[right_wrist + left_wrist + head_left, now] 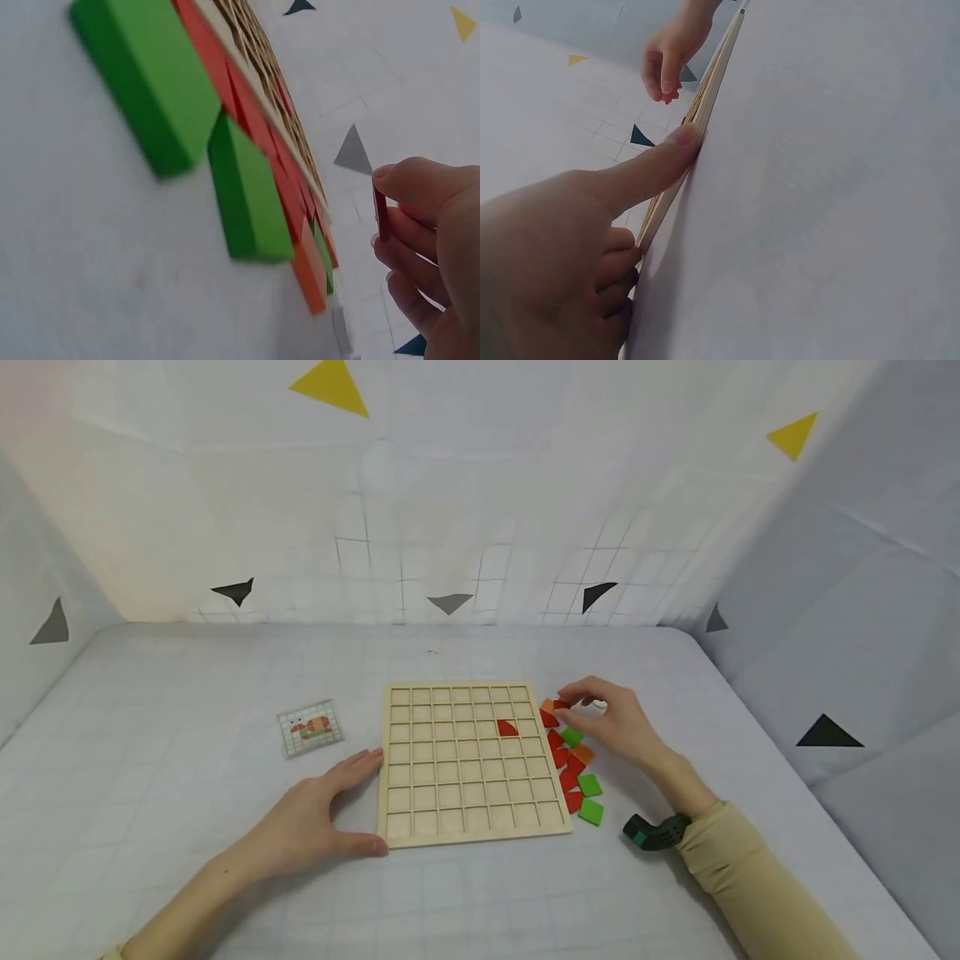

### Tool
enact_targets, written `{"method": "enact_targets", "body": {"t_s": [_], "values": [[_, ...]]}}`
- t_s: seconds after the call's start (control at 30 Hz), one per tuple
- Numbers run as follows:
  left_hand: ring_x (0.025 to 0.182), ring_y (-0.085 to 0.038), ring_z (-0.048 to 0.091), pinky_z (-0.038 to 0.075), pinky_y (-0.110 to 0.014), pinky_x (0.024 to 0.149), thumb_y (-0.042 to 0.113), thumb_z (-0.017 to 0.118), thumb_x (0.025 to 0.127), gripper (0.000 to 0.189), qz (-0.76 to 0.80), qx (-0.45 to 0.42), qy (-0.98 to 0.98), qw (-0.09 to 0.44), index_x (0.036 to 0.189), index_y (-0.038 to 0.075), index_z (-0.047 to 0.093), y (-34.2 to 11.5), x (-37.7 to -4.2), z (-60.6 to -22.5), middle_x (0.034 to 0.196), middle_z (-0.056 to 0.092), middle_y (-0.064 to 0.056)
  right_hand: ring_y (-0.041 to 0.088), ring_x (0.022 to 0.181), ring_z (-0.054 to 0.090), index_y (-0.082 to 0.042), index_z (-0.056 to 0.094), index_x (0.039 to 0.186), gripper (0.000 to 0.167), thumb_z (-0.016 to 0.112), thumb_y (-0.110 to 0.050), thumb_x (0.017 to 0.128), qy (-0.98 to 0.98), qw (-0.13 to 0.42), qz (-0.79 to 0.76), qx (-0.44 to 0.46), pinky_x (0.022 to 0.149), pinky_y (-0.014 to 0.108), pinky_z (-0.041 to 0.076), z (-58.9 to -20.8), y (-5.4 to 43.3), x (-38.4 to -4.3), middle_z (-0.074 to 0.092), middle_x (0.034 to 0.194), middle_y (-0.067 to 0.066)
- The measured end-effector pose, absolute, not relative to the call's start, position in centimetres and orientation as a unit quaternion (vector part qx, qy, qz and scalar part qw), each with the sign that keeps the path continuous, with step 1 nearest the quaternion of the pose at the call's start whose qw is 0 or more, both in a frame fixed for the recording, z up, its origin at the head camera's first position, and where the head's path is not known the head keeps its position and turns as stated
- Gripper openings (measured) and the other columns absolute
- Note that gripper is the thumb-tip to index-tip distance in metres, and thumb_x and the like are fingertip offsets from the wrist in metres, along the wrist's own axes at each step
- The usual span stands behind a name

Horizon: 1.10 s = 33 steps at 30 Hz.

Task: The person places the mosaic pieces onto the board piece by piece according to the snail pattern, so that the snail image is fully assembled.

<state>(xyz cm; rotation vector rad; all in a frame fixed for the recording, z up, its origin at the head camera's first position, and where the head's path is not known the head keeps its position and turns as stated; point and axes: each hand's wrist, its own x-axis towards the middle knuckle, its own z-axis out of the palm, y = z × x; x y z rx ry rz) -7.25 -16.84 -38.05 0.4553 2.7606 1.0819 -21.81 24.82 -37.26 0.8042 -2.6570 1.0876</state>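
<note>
A wooden grid board (456,845) lies flat, with one red quarter-round tile (507,727) in a cell toward its upper right. My left hand (311,818) rests along the board's left edge, fingertips and thumb touching the rim. In the left wrist view the thumb of that left hand (562,217) lies against the board's side. Thumb and fingers of my right hand (617,724) pinch a thin red tile (381,214), held up on edge. Beneath and beside this hand, red, orange and green tiles (590,786) lie along the board's right edge.
A small picture card (310,728) with a coloured figure on a grid lies left of the board. White cloth walls (480,485) with yellow, grey and black shapes rise behind and at both sides. My right wrist wears a dark band (655,832).
</note>
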Motion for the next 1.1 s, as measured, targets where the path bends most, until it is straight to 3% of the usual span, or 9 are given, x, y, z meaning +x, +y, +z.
{"method": "enact_targets", "body": {"t_s": [0.37, 0.67, 0.83, 1.1], "values": [[0.148, -0.033, 0.033, 0.031, -0.064, 0.113, 0.067, 0.081, 0.067, 0.104, 0.358, 0.154, 0.918, 0.074, 0.154, 0.025, 0.041, -17.0, -6.9, -38.3, 0.160, 0.038, -0.005, 0.021, 0.093, 0.062, -0.014, 0.072, 0.110, 0.026, 0.080, -0.013, 0.085, -0.862, 0.056, 0.401, 0.306, 0.083, 0.046, 0.052, -37.2, 22.0, -20.0, 0.072, 0.105, -0.001], [0.149, -0.031, 0.032, 0.032, -0.063, 0.114, 0.067, 0.080, 0.068, 0.103, 0.365, 0.153, 0.915, 0.076, 0.154, 0.026, 0.041, -16.9, -6.8, -38.2, 0.160, 0.037, 0.001, 0.022, 0.084, 0.057, -0.010, 0.071, 0.107, 0.025, 0.080, -0.011, 0.085, -0.832, 0.070, 0.383, 0.394, 0.067, 0.035, 0.050, -38.0, 20.0, -19.0, 0.071, 0.103, 0.001], [0.149, -0.031, 0.032, 0.032, -0.064, 0.113, 0.067, 0.080, 0.069, 0.101, 0.361, 0.160, 0.916, 0.067, 0.153, 0.026, 0.042, -16.9, -6.9, -38.3, 0.160, 0.038, 0.002, 0.020, 0.091, 0.057, -0.010, 0.072, 0.105, 0.024, 0.082, -0.011, 0.083, -0.835, 0.081, 0.373, 0.396, 0.069, 0.032, 0.050, -38.0, 19.3, -18.6, 0.071, 0.104, -0.001], [0.148, -0.030, 0.033, 0.031, -0.064, 0.113, 0.068, 0.079, 0.069, 0.101, 0.354, 0.164, 0.919, 0.064, 0.153, 0.025, 0.043, -16.9, -7.2, -38.4, 0.159, 0.038, 0.003, 0.020, 0.089, 0.053, -0.010, 0.072, 0.106, 0.024, 0.081, -0.012, 0.084, -0.822, 0.092, 0.374, 0.420, 0.075, 0.034, 0.043, -39.2, 19.1, -19.0, 0.072, 0.103, -0.001]]}}
